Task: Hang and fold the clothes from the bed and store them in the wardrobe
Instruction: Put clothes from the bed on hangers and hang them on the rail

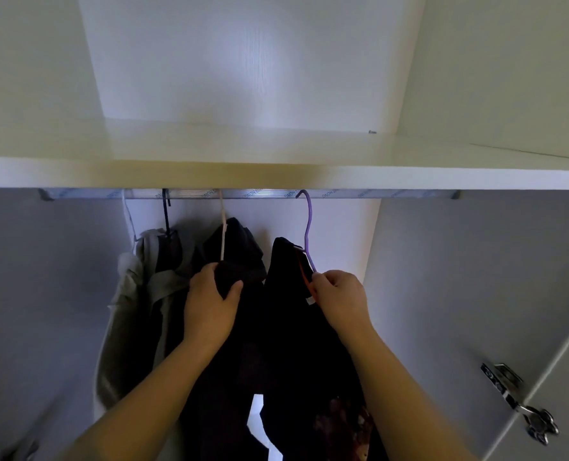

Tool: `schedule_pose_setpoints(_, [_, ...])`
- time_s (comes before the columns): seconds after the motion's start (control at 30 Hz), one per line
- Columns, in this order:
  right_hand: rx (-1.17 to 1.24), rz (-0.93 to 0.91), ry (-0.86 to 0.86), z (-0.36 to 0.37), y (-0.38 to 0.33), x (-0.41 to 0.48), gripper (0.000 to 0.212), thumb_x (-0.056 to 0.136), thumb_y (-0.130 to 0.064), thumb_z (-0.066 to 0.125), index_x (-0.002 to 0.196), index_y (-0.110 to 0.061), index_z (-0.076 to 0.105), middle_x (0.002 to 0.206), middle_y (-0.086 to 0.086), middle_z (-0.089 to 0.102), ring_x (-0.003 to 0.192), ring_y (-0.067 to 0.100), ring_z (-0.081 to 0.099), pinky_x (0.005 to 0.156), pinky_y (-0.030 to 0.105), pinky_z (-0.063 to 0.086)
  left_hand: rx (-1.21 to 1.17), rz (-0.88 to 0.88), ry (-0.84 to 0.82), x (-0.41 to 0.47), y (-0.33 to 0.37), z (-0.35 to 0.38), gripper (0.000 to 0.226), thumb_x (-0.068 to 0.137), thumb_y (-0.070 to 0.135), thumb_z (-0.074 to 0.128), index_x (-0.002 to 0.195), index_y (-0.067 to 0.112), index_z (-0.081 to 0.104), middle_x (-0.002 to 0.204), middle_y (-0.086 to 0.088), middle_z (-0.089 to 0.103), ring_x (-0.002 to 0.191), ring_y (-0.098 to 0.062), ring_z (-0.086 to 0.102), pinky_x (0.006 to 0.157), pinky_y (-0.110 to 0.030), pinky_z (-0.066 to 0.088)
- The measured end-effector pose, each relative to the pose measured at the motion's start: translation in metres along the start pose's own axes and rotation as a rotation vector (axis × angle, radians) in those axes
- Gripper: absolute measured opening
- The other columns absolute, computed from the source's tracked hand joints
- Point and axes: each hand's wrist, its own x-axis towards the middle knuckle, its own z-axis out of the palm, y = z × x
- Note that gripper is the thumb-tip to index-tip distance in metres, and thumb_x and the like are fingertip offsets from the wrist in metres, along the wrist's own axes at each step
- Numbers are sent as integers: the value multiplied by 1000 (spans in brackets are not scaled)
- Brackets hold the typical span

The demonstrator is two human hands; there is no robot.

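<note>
Inside the white wardrobe a metal rail (250, 194) runs under the shelf. A purple hanger (308, 227) hooks over the rail and carries a black garment (296, 344) with an orange neck trim. My right hand (338, 299) pinches the hanger's shoulder at the garment's collar. My left hand (210, 302) grips the shoulder of a dark garment (236, 251) that hangs on a cream hanger (223, 234) just to the left. Further left hang a grey garment (126, 311) and a dark one on a black hanger (166, 211).
A white shelf (276, 161) spans the wardrobe above the rail, with an open compartment over it. The wardrobe's right door stands open, with a metal hinge (519, 400) at the lower right. Bare rail lies to the right of the purple hanger.
</note>
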Motion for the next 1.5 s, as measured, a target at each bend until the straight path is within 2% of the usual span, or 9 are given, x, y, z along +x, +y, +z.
schedule_pose_setpoints(0.3, [-27,-116,6,28,-37,27,37,97,-23,49,99,9,68,89,27,65,70,23,52,68,31,40,-1,-18,-18,-14,-5,-7,35,92,21,62,125,7,57,120,-10,61,109,-20,56,88,-24,40])
schedule_pose_setpoints(0.47, [-47,-121,-4,40,-46,37,40,96,-22,48,92,14,64,75,16,51,68,23,47,66,31,35,-19,-20,-18,-16,-8,-11,33,93,21,61,124,10,57,117,-7,60,100,-10,51,85,-22,37])
schedule_pose_setpoints(0.53, [-74,-133,-5,44,-49,39,35,96,-21,48,74,4,59,71,14,47,65,23,44,63,31,33,-19,-26,-19,-18,-8,-11,35,93,22,61,126,11,56,118,-5,59,100,-8,49,86,-21,37])
schedule_pose_setpoints(0.6, [-91,-138,-8,49,-49,40,29,95,-21,47,71,-7,54,70,14,45,64,23,43,62,31,33,-13,-31,-23,-19,-8,-10,36,93,23,61,126,12,56,119,-5,59,102,-10,51,88,-22,38])
schedule_pose_setpoints(1.03, [-174,-121,-40,64,-29,47,33,97,-25,45,70,-6,52,64,7,48,58,16,46,58,27,37,-26,-32,-37,-21,-7,-18,31,93,25,59,122,15,58,113,0,61,105,-14,57,93,-30,46])
schedule_pose_setpoints(1.17, [-247,-169,-107,56,-28,48,28,97,-24,47,92,-6,67,78,5,61,64,10,54,59,21,40,-11,-31,-35,-20,-7,-19,31,93,24,60,123,17,57,114,1,59,102,-9,53,88,-23,40])
schedule_pose_setpoints(1.3, [-161,-198,-111,44,-21,31,23,96,-24,55,116,-16,60,93,-7,60,72,5,58,62,13,42,-3,-54,-12,-24,-3,-18,40,92,23,62,131,15,53,123,1,55,106,-6,48,90,-21,38])
schedule_pose_setpoints(1.4, [-48,-228,-75,32,-13,13,27,95,-26,60,121,-19,57,106,-5,64,87,10,63,81,19,52,-16,-74,24,-30,6,-17,49,91,21,64,137,13,49,132,-2,50,119,-14,48,100,-29,41])
schedule_pose_setpoints(1.5, [34,-250,-49,15,-1,-1,21,96,-24,60,117,-24,56,104,-11,61,85,6,60,73,5,44,-63,-50,74,-38,19,-17,49,90,19,64,136,16,48,134,1,47,122,-14,47,104,-36,44])
